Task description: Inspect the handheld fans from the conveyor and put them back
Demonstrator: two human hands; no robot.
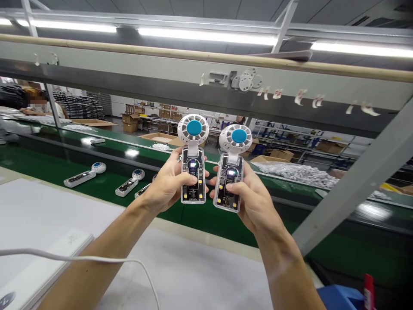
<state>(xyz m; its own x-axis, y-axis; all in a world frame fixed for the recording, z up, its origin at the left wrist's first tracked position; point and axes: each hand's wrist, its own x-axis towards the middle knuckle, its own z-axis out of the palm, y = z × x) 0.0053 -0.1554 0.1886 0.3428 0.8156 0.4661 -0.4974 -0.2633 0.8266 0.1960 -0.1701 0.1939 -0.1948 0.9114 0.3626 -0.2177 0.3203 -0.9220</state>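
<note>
Two handheld fans are held up side by side over the green conveyor belt. My left hand [167, 183] is closed round the left handheld fan [193, 189], its thumb pressed on the front of the clear handle. In my right hand [254, 193] is the other handheld fan [226, 196], tilted slightly, with the thumb on its front too. Each has a white round head with a blue centre, a black circuit board inside the handle and a lit spot near the top. The two fans are apart. My fingers behind the handles are partly hidden.
More handheld fans [126, 186] lie on the green belt [106, 196] at left. A white cable [106, 259] crosses above the white table [180, 267]. A slanted metal post [351, 181] stands at right, near a blue bin [342, 297]. A person [40, 103] sits far left.
</note>
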